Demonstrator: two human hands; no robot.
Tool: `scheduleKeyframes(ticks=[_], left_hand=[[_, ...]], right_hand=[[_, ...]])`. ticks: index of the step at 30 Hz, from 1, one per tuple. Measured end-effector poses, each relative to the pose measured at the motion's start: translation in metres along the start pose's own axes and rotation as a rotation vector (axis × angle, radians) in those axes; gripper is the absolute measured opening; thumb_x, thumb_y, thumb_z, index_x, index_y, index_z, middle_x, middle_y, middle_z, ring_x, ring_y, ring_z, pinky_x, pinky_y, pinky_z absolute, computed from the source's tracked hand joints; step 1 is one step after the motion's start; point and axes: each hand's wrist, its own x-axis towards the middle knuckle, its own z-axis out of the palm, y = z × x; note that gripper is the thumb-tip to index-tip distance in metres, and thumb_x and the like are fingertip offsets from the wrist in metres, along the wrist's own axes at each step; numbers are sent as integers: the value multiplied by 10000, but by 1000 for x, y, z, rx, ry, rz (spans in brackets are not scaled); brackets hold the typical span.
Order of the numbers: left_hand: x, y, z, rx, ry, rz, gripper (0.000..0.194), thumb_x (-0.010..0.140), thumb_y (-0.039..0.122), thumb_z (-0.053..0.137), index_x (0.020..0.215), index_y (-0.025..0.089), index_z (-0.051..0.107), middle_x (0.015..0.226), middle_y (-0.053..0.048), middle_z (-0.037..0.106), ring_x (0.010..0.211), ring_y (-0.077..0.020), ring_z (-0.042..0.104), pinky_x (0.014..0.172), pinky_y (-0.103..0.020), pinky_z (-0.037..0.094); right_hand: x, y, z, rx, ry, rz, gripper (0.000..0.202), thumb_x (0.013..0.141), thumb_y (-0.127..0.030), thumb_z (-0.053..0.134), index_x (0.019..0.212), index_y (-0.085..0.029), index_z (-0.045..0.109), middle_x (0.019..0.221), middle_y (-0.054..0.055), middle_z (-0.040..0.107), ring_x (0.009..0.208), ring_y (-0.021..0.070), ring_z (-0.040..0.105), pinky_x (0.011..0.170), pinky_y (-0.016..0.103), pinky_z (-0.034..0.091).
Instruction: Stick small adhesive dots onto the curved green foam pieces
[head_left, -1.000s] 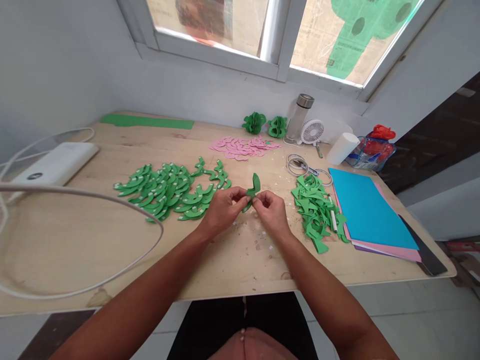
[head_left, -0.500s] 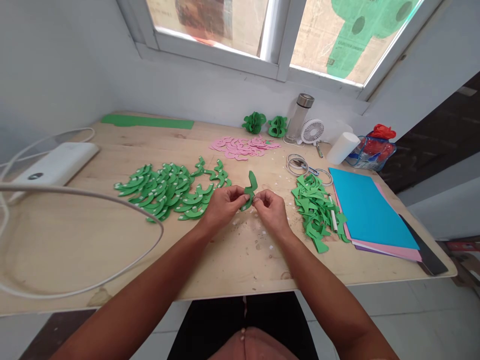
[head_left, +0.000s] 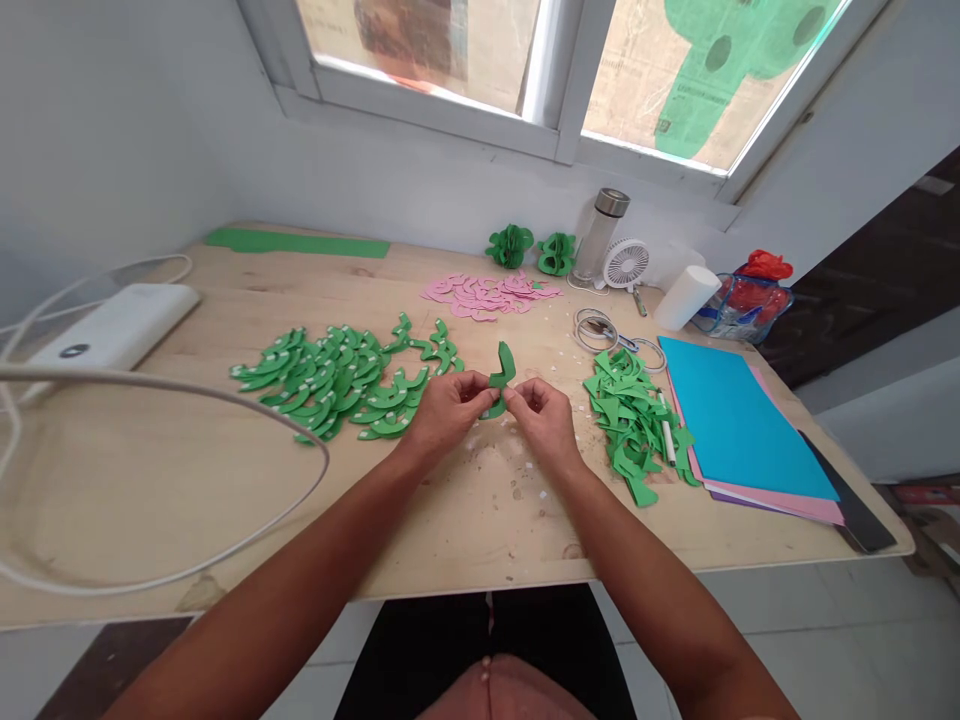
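Observation:
A curved green paper cutout is held up over the middle of the table. My left hand pinches its left side between thumb and fingers. My right hand is closed in a pinch at its right edge, the fingertips almost meeting the left ones. Part of the cutout is hidden behind the fingers. Left of my hands lies a spread pile of curved green cutouts with small white patches near their ends. Right of them is a heap of green paper scraps.
Pink cutouts lie behind my hands, with two green paper ornaments by the wall. A glass bottle, a white fan and scissors sit at back right. Coloured sheets lie right; a power bank and cable left.
The right fingertips have moved slightly left and up along the cutout, closer to the left thumb. The piles on the table look the same.

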Motion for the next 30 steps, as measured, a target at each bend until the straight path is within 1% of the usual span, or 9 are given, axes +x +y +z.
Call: scheduleKeyframes(ticks=[7, 15, 19, 23, 26, 28, 30], left_hand=[[1, -3, -1, 15, -25, 4, 215, 653, 361, 665, 641, 147, 642, 585, 4, 581, 545, -116, 490, 511, -222, 365], [2, -2, -1, -8, 6, -26, 195, 629, 335, 676, 618, 146, 631, 567, 12, 569, 535, -110, 482, 515, -225, 357], [0, 1, 0, -45, 34, -49, 192, 621, 330, 685, 600, 150, 620, 552, 22, 561, 519, -104, 476, 512, -227, 344], [1, 2, -1, -113, 19, -77, 204, 606, 331, 712, 598, 149, 621, 562, 20, 571, 526, -102, 481, 529, -229, 353], [2, 0, -3, -160, -10, -102, 219, 600, 336, 728, 593, 146, 618, 540, 27, 557, 515, -94, 472, 528, -224, 349], [3, -2, -4, -183, -25, -119, 242, 592, 353, 737, 589, 147, 612, 537, 30, 551, 511, -93, 464, 526, -224, 349], [4, -3, -4, -201, -31, -130, 255, 583, 361, 746, 591, 147, 609, 551, 30, 554, 518, -93, 459, 531, -224, 347]], right_hand=[[3, 3, 0, -32, -9, 4, 169, 697, -347, 597, 639, -193, 557, 559, -35, 535, 515, 110, 448, 514, 238, 353], [2, 3, -1, -37, -19, 0, 115, 696, -294, 567, 637, -196, 559, 569, -34, 542, 514, 110, 453, 523, 241, 358], [4, 3, -2, -11, 20, 28, 117, 687, -298, 569, 640, -192, 559, 571, -35, 546, 518, 111, 459, 530, 242, 364], [6, 3, -5, 9, 87, 41, 166, 701, -330, 554, 614, -190, 540, 559, -32, 534, 524, 117, 460, 548, 250, 373], [7, 4, -7, 32, 154, -10, 65, 658, -256, 548, 666, -191, 551, 628, -27, 559, 571, 123, 486, 576, 249, 386], [8, 6, -8, 45, 177, -44, 81, 636, -210, 522, 694, -187, 573, 684, -16, 592, 628, 133, 519, 614, 252, 396], [9, 7, -8, 63, 157, -44, 100, 658, -224, 509, 675, -180, 597, 691, -6, 614, 667, 146, 543, 644, 261, 400]])
